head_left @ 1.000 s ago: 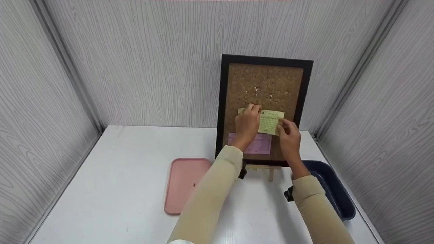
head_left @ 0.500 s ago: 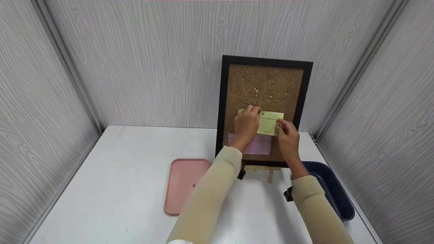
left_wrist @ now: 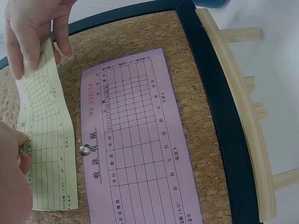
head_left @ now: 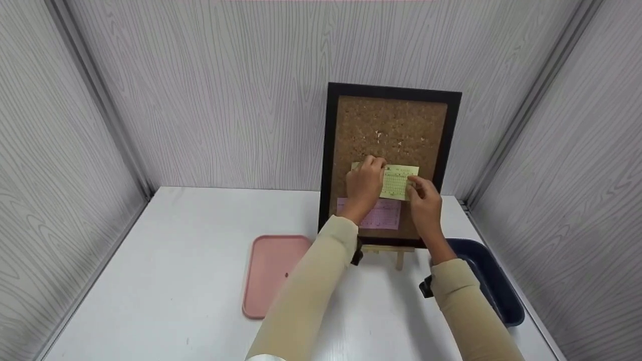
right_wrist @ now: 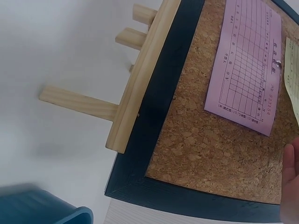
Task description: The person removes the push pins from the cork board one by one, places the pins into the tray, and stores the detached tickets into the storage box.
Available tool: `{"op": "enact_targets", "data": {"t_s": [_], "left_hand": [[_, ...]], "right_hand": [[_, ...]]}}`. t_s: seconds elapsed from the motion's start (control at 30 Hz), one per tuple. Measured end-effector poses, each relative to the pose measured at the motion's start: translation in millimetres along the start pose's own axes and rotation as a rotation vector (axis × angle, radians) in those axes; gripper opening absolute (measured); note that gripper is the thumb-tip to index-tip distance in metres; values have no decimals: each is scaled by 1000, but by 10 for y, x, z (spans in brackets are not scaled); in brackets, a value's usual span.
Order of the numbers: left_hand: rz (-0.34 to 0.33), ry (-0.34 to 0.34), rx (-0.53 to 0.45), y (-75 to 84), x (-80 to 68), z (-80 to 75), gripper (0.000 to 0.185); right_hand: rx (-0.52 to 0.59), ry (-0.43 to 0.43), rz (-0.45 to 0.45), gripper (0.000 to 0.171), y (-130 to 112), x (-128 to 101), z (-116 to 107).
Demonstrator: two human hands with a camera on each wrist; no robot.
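Both hands hold a yellow slip [head_left: 397,181] flat against the cork board [head_left: 391,130]: the left hand [head_left: 365,186] pinches its left end, the right hand [head_left: 424,201] its right edge. A pink slip [left_wrist: 135,144] (pinned) sits just below; a pink tray [head_left: 271,273] and blue bin [head_left: 494,281] flank the wooden easel [right_wrist: 135,88]. Since a second ago, the yellow slip has levelled slightly.

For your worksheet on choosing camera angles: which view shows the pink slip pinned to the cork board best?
The left wrist view: the pink slip fills the frame, its pin and print visible. The head view shows it small, partly behind the left hand. The right wrist view shows it angled at the edge.
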State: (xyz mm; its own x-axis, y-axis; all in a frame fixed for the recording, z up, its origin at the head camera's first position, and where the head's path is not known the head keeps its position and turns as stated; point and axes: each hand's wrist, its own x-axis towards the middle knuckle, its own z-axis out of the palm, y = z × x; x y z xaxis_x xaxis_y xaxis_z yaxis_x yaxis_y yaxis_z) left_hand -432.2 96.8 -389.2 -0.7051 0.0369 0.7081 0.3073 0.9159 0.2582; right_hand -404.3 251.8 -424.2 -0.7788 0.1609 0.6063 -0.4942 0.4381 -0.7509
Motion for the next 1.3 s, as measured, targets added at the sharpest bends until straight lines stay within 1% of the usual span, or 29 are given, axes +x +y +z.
{"op": "enact_targets", "data": {"t_s": [0.3, 0.37, 0.47, 0.6, 0.7, 0.8, 0.9, 1.0, 1.17, 1.3], "left_hand": [[-11, -31, -4, -3, 12, -9, 15], [-11, -32, 5, -4, 10, -17, 15], [-3, -28, 27, -9, 2, -24, 16], [9, -16, 45, -11, 0, -36, 17], [8, -17, 44, -8, 4, -40, 17], [6, -28, 31, -10, 3, -44, 17], [-4, -40, -17, -35, -17, -62, 17], [-33, -48, -107, -63, -45, -89, 16], [-119, -88, -274, -115, -123, -125, 15], [-187, -124, -384, -164, -191, -148, 14]], "right_hand": [[24, 16, 23, 23, -4, -24, 24], [26, 19, 26, 24, -6, -30, 29], [26, 18, 27, 25, -118, -68, 23], [21, 20, 18, 24, -122, -70, 2], [27, 25, 16, 23, -60, -46, 0], [35, 25, 11, 24, -194, -73, -11], [36, 19, -6, 24, -324, -110, -22], [52, 21, -9, 24, -384, -136, -33], [88, 17, 8, 25, -395, -169, -41], [97, 16, 3, 25, -391, -180, -46]]}}
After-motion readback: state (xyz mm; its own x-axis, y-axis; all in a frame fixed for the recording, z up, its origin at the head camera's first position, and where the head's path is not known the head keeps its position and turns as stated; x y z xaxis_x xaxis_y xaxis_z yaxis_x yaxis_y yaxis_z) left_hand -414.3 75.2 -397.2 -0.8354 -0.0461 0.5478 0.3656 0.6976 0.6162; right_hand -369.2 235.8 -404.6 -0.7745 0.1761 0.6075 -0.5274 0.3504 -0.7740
